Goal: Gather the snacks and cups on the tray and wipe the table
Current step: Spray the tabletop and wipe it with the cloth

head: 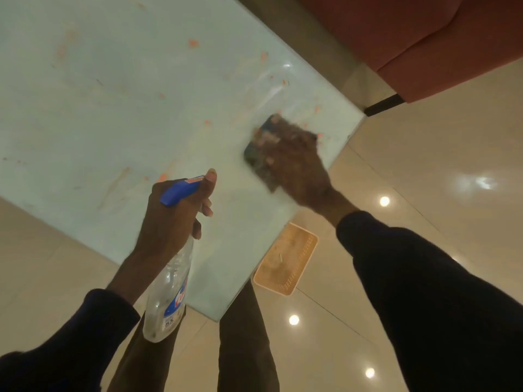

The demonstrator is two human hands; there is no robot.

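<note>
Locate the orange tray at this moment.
Head view, lower centre-right: the orange tray appears to lie on the floor off the table's right edge, below the right hand and left of the right sleeve.

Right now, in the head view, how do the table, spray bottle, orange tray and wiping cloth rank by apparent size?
1. table
2. spray bottle and orange tray: alike; the bottle is nearer, so unranked
3. wiping cloth, blurred, partly under the right hand

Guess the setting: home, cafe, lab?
Probably a living room or lounge, though a cafe is possible: a pale table smeared with orange crumbs, a red upholstered seat beside it, and polished floor tiles with lamp reflections.
</note>
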